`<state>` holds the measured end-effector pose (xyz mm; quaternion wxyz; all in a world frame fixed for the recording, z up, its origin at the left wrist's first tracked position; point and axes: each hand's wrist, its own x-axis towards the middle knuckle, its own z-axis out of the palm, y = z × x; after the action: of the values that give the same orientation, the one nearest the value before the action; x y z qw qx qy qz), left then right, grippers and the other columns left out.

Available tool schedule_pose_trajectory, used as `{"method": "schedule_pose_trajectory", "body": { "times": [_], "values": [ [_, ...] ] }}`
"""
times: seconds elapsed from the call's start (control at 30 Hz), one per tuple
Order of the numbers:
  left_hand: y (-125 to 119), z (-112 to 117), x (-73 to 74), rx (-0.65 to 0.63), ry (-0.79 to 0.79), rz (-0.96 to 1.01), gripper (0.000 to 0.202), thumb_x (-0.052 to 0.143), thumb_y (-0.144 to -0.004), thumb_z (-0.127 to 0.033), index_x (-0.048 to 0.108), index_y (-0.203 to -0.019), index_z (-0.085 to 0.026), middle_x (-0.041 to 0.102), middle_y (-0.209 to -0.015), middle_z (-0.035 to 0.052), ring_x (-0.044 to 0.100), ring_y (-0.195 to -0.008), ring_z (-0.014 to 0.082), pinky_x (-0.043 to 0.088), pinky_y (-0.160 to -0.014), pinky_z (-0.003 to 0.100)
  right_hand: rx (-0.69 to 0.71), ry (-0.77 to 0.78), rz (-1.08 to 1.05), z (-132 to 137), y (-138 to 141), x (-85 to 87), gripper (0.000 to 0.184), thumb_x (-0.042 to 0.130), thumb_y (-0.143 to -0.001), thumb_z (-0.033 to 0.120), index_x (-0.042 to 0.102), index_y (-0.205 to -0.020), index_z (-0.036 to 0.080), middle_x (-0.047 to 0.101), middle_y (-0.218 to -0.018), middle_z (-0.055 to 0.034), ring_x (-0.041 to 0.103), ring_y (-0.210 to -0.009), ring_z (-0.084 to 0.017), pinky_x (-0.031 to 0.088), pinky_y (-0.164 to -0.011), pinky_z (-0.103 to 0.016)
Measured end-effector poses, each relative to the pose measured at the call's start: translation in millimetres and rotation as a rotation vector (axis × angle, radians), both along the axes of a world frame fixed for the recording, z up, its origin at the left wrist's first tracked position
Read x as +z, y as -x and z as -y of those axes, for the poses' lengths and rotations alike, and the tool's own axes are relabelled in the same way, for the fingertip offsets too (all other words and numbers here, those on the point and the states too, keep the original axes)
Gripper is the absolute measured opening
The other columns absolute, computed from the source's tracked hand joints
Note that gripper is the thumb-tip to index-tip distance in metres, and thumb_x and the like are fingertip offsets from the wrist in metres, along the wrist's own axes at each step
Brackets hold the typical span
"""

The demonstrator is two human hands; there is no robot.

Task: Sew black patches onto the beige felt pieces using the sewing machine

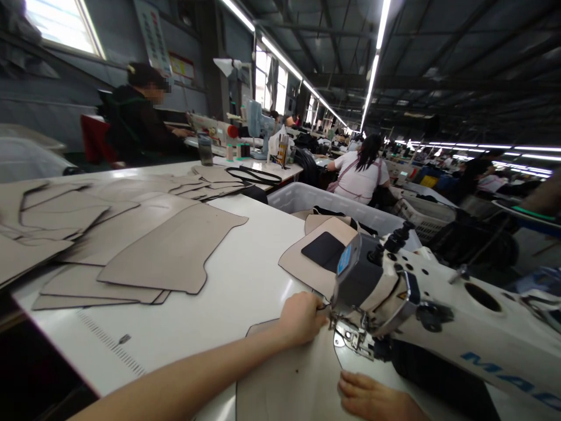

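Note:
A beige fabric panel [284,380] with a dark edge lies on the white table under the sewing machine [438,310]. My left hand [302,318] is on the panel's far end, close beside the presser foot [357,339]. Its fingers are curled closed, and a small dark bit shows by the fingertips, too small to name. Flat at the panel's right edge rests my right hand [377,397], fingers stretched out, nearer to me than the foot. Behind the machine head, another beige panel [291,257] bears a black patch [323,250].
Stacked beige panels [170,245] cover the table's left side. A grey plastic bin [289,196] stands beyond the far table edge. Black straps [254,174] lie near a dark cup [205,150]. Two co-workers sit further off, one at left [135,123], one ahead [362,172].

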<state>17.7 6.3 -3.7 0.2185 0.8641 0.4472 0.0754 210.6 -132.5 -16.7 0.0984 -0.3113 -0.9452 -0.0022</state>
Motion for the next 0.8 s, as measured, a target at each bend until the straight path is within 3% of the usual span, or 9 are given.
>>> {"method": "schedule_pose_trajectory", "body": {
  "times": [0.13,0.3,0.5,0.63,0.8],
  "values": [
    [-3.8,-9.3,0.7,-0.006,-0.014,0.011,0.018,0.060,-0.074,-0.038,0.065,-0.074,-0.021,0.067,-0.078,0.0043,0.063,-0.076,0.0226,0.042,-0.061,0.026,-0.048,0.218,-0.087,-0.4,-3.2,-11.3,0.038,0.029,-0.095,0.034,0.045,-0.126,0.018,0.047,-0.129,-0.0014,0.032,-0.125,-0.012,0.034,-0.099,-0.023],
    [-5.9,-13.1,2.9,-0.021,-0.028,0.013,0.019,0.061,-0.074,-0.040,0.065,-0.076,-0.022,0.068,-0.082,0.0028,0.063,-0.080,0.0223,0.042,-0.063,0.025,-0.050,0.035,-0.041,2.2,-3.7,-24.1,0.044,0.028,-0.094,0.041,0.047,-0.124,0.014,0.046,-0.130,-0.0034,0.031,-0.126,-0.015,0.034,-0.099,-0.024],
    [-5.6,-11.9,4.3,-0.010,-0.027,0.000,0.019,0.059,-0.074,-0.040,0.065,-0.075,-0.022,0.068,-0.081,0.0031,0.063,-0.077,0.0226,0.043,-0.062,0.026,-0.040,-0.158,-0.009,5.1,-2.6,-38.5,0.045,0.021,-0.096,0.036,0.051,-0.120,0.013,0.048,-0.129,-0.0031,0.032,-0.126,-0.016,0.035,-0.099,-0.024],
    [-5.3,-10.8,3.6,-0.003,-0.027,0.002,0.020,0.058,-0.075,-0.041,0.065,-0.078,-0.022,0.068,-0.081,0.0037,0.062,-0.077,0.0227,0.043,-0.061,0.026,-0.035,-0.182,0.013,5.8,-2.5,-34.5,0.044,0.024,-0.095,0.035,0.052,-0.120,0.012,0.047,-0.130,-0.0045,0.032,-0.126,-0.017,0.035,-0.099,-0.025],
    [-4.2,-7.0,-1.2,0.013,-0.041,0.012,0.020,0.055,-0.078,-0.039,0.064,-0.077,-0.022,0.067,-0.078,0.0026,0.062,-0.075,0.0205,0.041,-0.060,0.024,-0.034,-0.183,-0.029,3.3,-5.5,-25.6,0.039,0.028,-0.095,0.033,0.048,-0.124,0.017,0.049,-0.127,0.0005,0.034,-0.125,-0.013,0.036,-0.098,-0.022]
  ]
}}
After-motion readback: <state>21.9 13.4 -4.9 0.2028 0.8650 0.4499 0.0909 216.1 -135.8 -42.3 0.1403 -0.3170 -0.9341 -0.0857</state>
